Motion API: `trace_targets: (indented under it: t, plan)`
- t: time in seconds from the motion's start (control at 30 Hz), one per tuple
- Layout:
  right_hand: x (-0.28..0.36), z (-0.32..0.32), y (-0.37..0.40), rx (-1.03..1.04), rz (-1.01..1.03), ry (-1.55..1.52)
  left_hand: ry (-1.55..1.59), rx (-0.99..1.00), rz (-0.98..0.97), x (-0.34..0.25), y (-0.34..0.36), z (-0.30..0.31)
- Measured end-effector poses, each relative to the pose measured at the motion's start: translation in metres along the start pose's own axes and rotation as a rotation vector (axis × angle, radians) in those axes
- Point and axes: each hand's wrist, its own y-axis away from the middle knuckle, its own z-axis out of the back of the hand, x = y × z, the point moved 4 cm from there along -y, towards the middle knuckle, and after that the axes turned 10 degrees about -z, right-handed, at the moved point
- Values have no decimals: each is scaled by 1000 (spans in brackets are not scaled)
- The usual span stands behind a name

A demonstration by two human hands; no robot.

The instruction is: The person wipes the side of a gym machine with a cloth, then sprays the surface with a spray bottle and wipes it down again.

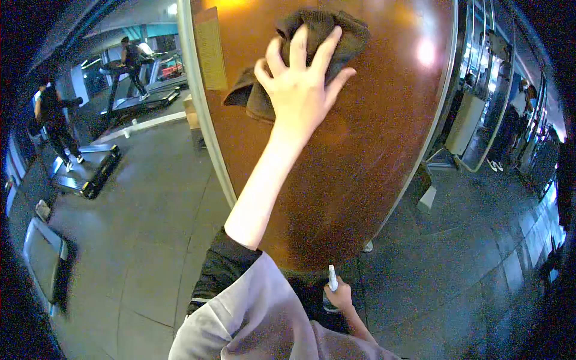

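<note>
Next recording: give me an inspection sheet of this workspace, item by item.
Surface: upright glossy brown panel, light glare on it, pale trim along its edges.
Job's things: dark cloth bunched against the panel; spray bottle low by the person's body.
Clutter: boxlike thing on the floor by the panel's left edge.
Hands: left hand spread flat on the cloth; right hand closed round the spray bottle.
Cables: nothing seen.
Surroundings: grey floor; treadmills at left with other people on them.

A single head-worn camera looks forward and down through a wide fisheye, close to the glossy brown panel, grey floor below
</note>
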Motion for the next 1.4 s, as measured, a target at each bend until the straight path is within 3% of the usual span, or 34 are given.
trace_targets:
  t: [0.07, 0.17, 0.23, 0.37, 0.43, 0.5, 0.63, 0.67, 0.73, 0.83, 0.87, 0.9, 1.0, 1.07, 1.17, 1.27, 1.33, 1.4]
  plan:
    - [2, 4, 1, -37, 1, -2, 22, -9, -21, -4, 11, -1]
    - [-4, 4, -1, -85, 19, -29, 83, 131, -133, -29, 64, 10]
    - [-13, 2, -4, -85, -59, 17, 125, 200, -301, -52, 122, 17]
    - [8, 16, -1, -73, -3, -55, 309, 469, -783, -69, 231, 49]
    - [5, 16, 2, -60, -45, 1, 504, 444, -858, -55, 280, 52]
    - [-5, 12, -4, -86, 12, -106, 435, 406, -810, -52, 247, 54]
    - [0, 20, -3, -43, -65, -151, 43, 186, -433, -30, 114, 24]
    - [-2, 19, -5, -47, -64, -151, -19, 53, -329, -14, 71, 14]
    - [-8, 15, -6, -41, -106, -122, 3, -91, -199, 14, -3, 6]
    - [-9, 12, -7, -64, -32, -124, 109, -72, -202, 13, -58, 18]
    - [-9, 10, -7, -49, -63, -150, 179, -21, -165, 12, -53, 5]
    - [-9, 11, -9, -49, -62, -151, 107, -93, -209, 4, -34, -7]
    - [-11, 8, -8, 0, -165, -54, 101, 96, -466, -44, 35, -2]
    - [-6, 10, -8, -74, 7, -52, 109, 261, -652, -77, 102, 16]
    - [0, 11, -6, -45, -16, -98, 231, 319, -784, -102, 172, 39]
    - [4, 14, -1, -67, -25, -70, 381, 285, -736, -92, 179, 31]
    - [3, 18, 2, -77, -25, -56, 298, 261, -718, -83, 145, 20]
    - [-4, 19, 2, -119, -58, -163, 202, 169, -566, -68, 91, 6]
